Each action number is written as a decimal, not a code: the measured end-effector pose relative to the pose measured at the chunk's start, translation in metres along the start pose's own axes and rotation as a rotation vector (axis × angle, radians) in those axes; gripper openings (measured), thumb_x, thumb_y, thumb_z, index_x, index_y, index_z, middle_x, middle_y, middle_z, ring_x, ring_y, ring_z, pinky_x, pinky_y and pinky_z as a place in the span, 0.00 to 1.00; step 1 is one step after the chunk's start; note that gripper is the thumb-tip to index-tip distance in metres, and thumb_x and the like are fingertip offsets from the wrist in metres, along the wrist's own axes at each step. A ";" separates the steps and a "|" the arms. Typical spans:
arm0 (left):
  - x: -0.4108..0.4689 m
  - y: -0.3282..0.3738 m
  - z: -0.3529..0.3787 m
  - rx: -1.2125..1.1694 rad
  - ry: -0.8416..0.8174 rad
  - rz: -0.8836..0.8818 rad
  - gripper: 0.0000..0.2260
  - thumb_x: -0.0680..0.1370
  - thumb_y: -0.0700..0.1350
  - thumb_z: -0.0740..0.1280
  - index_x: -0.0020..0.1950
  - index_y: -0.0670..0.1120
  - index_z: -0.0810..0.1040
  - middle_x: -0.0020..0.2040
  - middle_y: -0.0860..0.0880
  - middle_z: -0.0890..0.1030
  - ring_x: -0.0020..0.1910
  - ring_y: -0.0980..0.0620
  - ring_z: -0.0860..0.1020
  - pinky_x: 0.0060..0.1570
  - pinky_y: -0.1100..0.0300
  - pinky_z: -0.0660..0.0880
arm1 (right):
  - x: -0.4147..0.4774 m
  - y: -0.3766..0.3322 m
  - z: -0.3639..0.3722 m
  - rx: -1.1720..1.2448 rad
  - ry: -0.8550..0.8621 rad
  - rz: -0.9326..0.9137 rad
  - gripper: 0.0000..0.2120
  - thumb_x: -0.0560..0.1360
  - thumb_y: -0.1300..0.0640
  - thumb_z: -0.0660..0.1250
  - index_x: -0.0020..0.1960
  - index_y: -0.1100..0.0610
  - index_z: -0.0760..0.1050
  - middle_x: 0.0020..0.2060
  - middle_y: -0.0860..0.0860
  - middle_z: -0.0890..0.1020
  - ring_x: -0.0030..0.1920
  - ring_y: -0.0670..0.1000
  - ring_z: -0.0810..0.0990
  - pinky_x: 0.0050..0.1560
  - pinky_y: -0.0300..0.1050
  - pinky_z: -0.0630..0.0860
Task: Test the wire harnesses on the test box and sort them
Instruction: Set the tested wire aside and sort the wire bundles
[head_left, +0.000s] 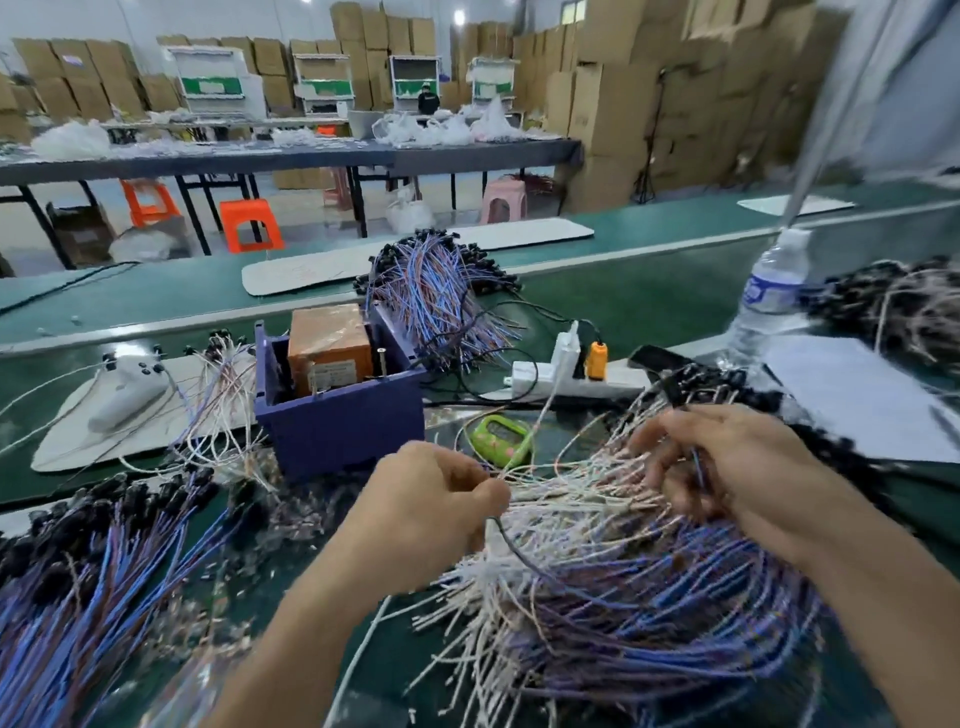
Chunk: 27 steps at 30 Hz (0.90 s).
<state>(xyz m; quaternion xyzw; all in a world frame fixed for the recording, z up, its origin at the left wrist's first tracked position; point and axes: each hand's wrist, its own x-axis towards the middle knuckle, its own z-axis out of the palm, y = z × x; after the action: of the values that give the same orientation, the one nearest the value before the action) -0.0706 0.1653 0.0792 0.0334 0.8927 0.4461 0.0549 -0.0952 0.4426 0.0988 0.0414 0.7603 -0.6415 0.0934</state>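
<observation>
Two hands work a heap of wires (623, 587) on the green bench (649, 301) — pale strands on top, blue and purple beneath. The heap fills the near side from four to six o'clock. Our left hand (431, 499) pinches a few white leads (519, 470) between thumb and curled fingers at the heap's ten o'clock edge. Our right hand (727, 462), at the heap's one o'clock, digs curled fingers into the strands, and a blue wire runs across them — blur keeps us from telling whether it grips.

The purple test box (337, 415) sits at eleven o'clock from the left hand, open-topped, with an orange block (327, 348) inside. A second bundle (78, 571) lies at eight o'clock, and a third bundle (436, 291) is behind the box at twelve. A green counter (498, 436) lies just short of a white power strip (571, 374). A water bottle (769, 301) stands at two o'clock.
</observation>
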 end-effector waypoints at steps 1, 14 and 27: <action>0.000 0.008 0.013 0.071 -0.048 0.010 0.14 0.76 0.56 0.70 0.35 0.50 0.84 0.29 0.51 0.84 0.24 0.54 0.76 0.30 0.53 0.79 | -0.002 0.003 -0.015 -0.064 0.051 0.000 0.18 0.86 0.58 0.58 0.47 0.67 0.80 0.32 0.61 0.81 0.25 0.54 0.76 0.21 0.40 0.67; 0.003 0.045 0.113 0.538 -0.071 0.257 0.09 0.73 0.58 0.73 0.41 0.53 0.83 0.35 0.57 0.83 0.35 0.59 0.78 0.29 0.65 0.68 | -0.004 0.051 -0.082 -1.044 0.474 0.076 0.15 0.78 0.53 0.63 0.35 0.58 0.76 0.33 0.55 0.80 0.35 0.58 0.78 0.39 0.52 0.78; -0.006 0.028 0.114 0.359 -0.036 0.369 0.06 0.69 0.59 0.78 0.43 0.62 0.87 0.30 0.65 0.76 0.42 0.70 0.71 0.43 0.69 0.63 | -0.015 0.068 -0.061 -1.050 0.861 -0.064 0.13 0.78 0.46 0.70 0.38 0.51 0.75 0.27 0.46 0.73 0.31 0.56 0.74 0.38 0.46 0.72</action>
<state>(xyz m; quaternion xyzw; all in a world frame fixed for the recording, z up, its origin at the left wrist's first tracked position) -0.0498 0.2721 0.0337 0.2131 0.9352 0.2822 -0.0186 -0.0737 0.5149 0.0456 0.2199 0.9412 -0.1162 -0.2287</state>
